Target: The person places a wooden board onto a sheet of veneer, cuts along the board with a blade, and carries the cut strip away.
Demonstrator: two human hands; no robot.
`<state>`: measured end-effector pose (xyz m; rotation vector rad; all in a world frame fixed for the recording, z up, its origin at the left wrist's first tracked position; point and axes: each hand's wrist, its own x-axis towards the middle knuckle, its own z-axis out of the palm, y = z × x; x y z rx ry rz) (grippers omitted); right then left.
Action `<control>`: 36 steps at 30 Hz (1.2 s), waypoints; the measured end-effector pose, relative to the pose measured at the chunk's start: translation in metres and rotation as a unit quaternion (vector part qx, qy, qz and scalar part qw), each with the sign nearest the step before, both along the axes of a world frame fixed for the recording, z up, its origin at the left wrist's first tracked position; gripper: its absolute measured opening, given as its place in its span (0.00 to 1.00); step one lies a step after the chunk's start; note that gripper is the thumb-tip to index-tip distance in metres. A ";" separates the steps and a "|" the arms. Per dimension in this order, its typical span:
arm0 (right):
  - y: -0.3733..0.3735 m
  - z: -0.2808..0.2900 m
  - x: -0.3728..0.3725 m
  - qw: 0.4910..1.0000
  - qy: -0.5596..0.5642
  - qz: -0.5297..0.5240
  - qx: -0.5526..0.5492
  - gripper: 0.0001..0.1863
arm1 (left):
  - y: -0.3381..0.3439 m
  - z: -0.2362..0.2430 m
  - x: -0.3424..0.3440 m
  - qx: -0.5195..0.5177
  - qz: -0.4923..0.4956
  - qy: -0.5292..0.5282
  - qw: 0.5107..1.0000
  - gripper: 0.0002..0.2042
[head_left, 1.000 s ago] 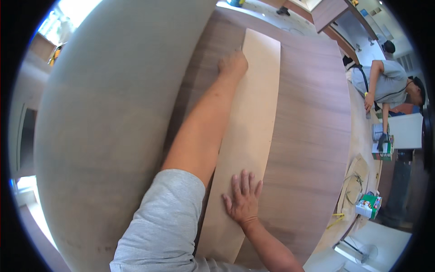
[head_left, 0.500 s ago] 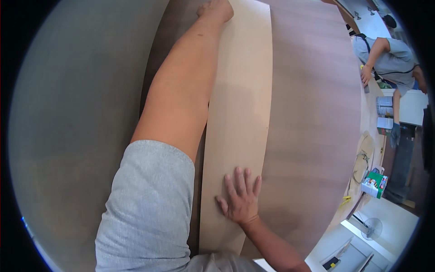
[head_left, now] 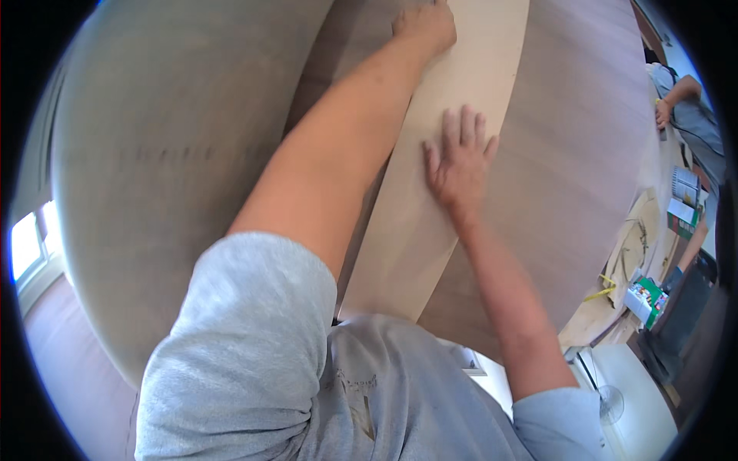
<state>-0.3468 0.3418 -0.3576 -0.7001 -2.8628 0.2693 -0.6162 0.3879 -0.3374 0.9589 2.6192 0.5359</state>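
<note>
A long, pale wooden strip (head_left: 411,223) lies on a wide brown sheet (head_left: 569,146). My left arm stretches far ahead along the strip's left side. At its far end my left hand (head_left: 425,29) is closed beside the strip's left edge; whatever it holds, if anything, is hidden. Farther back, my right hand (head_left: 461,169) lies on the strip, palm down with its fingers spread, near the strip's right edge. A darker gap runs along the strip's left side, next to a large greyish-brown panel (head_left: 177,146).
At the far right another person (head_left: 696,123) works by a cluttered bench. On it are a metal can (head_left: 684,184), a green and white box (head_left: 646,300) and a yellow tool (head_left: 600,290). A fan (head_left: 611,403) stands at lower right; a bright window (head_left: 29,244) shows at left.
My right hand has moved forward along the strip, still flat. My left hand stays by the strip's far left edge. The view has turned, so the strip now slants and more of my shirt shows.
</note>
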 end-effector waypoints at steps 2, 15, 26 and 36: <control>-0.004 -0.004 0.003 1.000 0.003 0.002 0.016 0.37 | -0.051 0.006 0.040 -0.012 -0.027 -0.024 0.999 0.28; -0.017 -0.011 0.011 0.995 -0.026 -0.021 0.095 0.35 | -0.427 0.049 0.361 -0.190 -0.041 -0.145 0.970 0.41; -0.017 -0.007 0.014 0.992 -0.041 -0.019 0.116 0.36 | -0.581 0.082 0.478 -0.198 -0.119 -0.168 0.958 0.36; -0.015 0.023 0.007 0.995 -0.082 -0.055 0.034 0.38 | -0.402 0.109 0.372 0.213 0.103 -0.136 0.962 0.09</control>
